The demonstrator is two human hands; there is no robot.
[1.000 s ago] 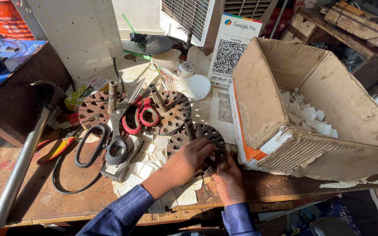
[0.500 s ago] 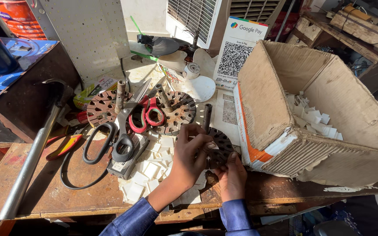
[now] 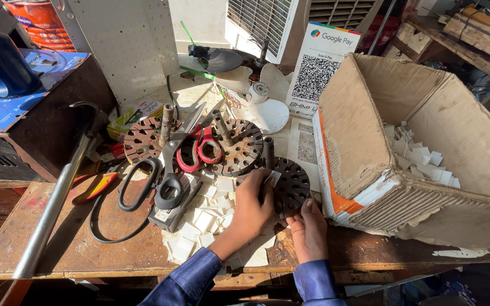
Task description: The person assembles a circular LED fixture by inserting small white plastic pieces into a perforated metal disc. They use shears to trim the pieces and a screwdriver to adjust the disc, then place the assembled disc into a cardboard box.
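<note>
A dark round slotted metal disc (image 3: 293, 180) with a short shaft lies on the wooden workbench (image 3: 58, 243), just left of the cardboard box. My left hand (image 3: 250, 208) rests on the disc's left side, its fingertips pinching a small white paper piece (image 3: 271, 178) against the slots. At the disc's near edge my right hand (image 3: 309, 228) steadies it, thumb pressed on the rim. Several loose white paper pieces (image 3: 202, 222) lie under and left of my left wrist.
Two rusty slotted discs (image 3: 142, 137) (image 3: 244, 148) lie behind, with black-handled scissors (image 3: 164, 180) and red-handled scissors (image 3: 198, 148) across them. A torn cardboard box (image 3: 364, 153) holding white pieces stands at the right. A metal pipe (image 3: 52, 209), pliers (image 3: 97, 182) and a black cable (image 3: 103, 232) lie at the left.
The view has shifted a little. My left hand has slid from over the disc's middle to its left side, with a white piece at the fingertips. My right hand stays at the near rim.
</note>
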